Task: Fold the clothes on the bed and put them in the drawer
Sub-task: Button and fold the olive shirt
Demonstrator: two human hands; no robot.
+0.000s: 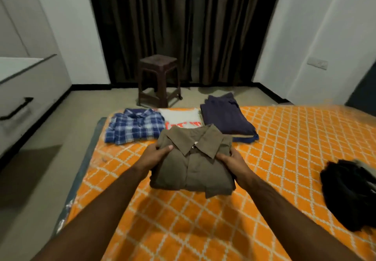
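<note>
While my left hand (157, 154) and right hand (231, 159) clamp the folded olive shirt's (193, 165) sides on the bed (284, 138), it looks soft, light — floppy. I'd support it underneath so the fold holds.

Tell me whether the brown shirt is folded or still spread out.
Folded. The brown shirt is a compact rectangle with its collar on top, gripped at its sides by the left hand and right hand over the bed.

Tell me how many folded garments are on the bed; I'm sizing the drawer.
4: a blue plaid shirt, a white tee and a navy garment along the far edge, plus the olive shirt in both hands.
</note>
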